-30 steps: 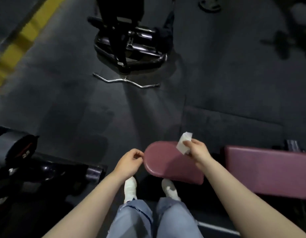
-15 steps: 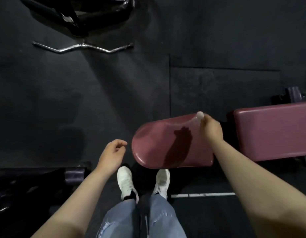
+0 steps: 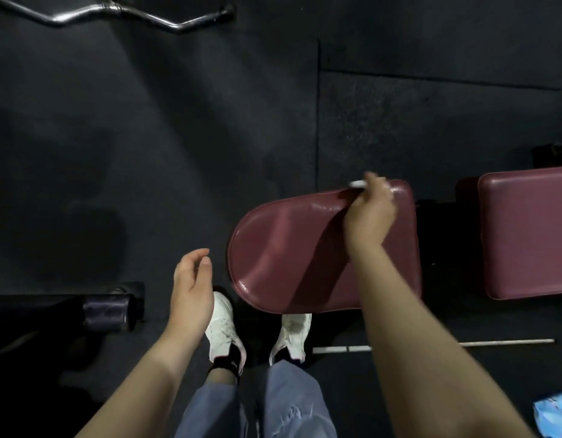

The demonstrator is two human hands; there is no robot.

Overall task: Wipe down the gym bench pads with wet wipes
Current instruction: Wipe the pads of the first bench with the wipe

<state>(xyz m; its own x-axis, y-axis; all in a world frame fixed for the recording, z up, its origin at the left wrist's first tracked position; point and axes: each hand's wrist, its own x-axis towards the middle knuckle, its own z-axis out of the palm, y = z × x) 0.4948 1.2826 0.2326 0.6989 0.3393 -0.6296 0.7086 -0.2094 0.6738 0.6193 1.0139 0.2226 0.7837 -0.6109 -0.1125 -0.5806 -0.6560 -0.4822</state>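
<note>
Maroon vinyl covers the rounded seat pad (image 3: 292,254), which is seen just right of centre, with the second pad (image 3: 529,232) lying apart from it toward 3 o'clock across a dark gap. A white wet wipe (image 3: 358,184) is pinched in the curled fingers of the right hand (image 3: 369,213) and is held against the seat pad's far edge, toward 12 o'clock on the pad; only a small, blurred part of the wipe is shown. A glossy sheen is seen on the pad beside that hand. The left hand (image 3: 191,289) is held loosely uncurled, gripping nothing, off the pad's rounded end toward 9 o'clock. White shoes (image 3: 222,330) are planted on the black rubber floor (image 3: 147,153) at the pad's 6 o'clock edge. A curled metal bar (image 3: 115,12) is laid at 11 o'clock, and a blue packet (image 3: 554,415) is glimpsed at 4 o'clock.
</note>
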